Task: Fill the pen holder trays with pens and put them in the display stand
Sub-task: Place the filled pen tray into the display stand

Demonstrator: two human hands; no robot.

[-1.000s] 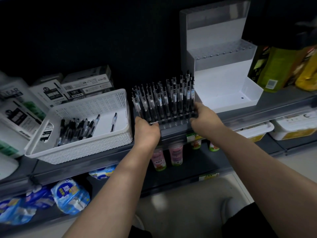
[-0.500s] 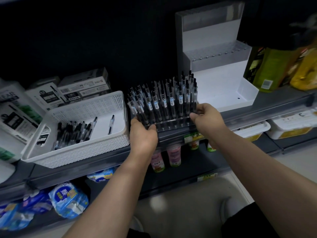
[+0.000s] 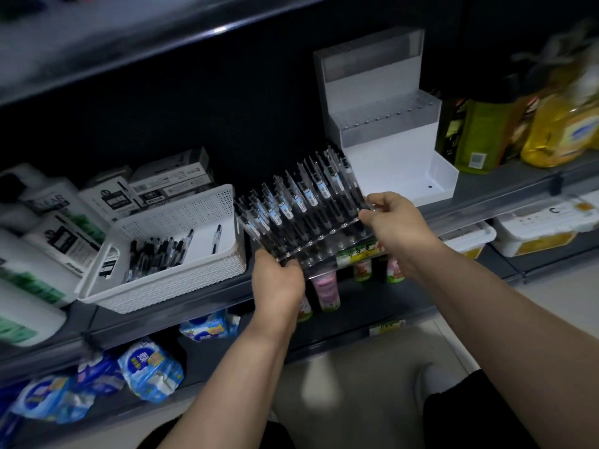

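While a person is standing at a dark shop shelf, the head camera is looking down on two bare hands that are holding a clear pen holder tray (image 3: 327,243) at centre frame. The left hand (image 3: 278,281) is gripping the tray's lower-left corner, fingers curled under its front edge. The right hand (image 3: 397,218) is pinching the tray's right end, thumb on top. The hands are sitting well apart, with the tray spanning the gap between them.

The tray is tilting, its right end riding higher than its left. Rows of black pens (image 3: 301,202) are filling it and leaning toward the upper left of the frame.

The white display stand (image 3: 385,157) is standing on the shelf at upper right of centre, just above and to the right of the tray. Whether the pen tops are touching it cannot be told.

To the left of the tray, a white basket (image 3: 181,280) is resting on the shelf, with loose pens (image 3: 155,251) lying inside it. Pen boxes (image 3: 168,181) are sitting behind the basket. Yellow bottles (image 3: 557,131) are blurring at the far right edge, and blue packets (image 3: 149,367) are lying on the lower shelf at bottom left.
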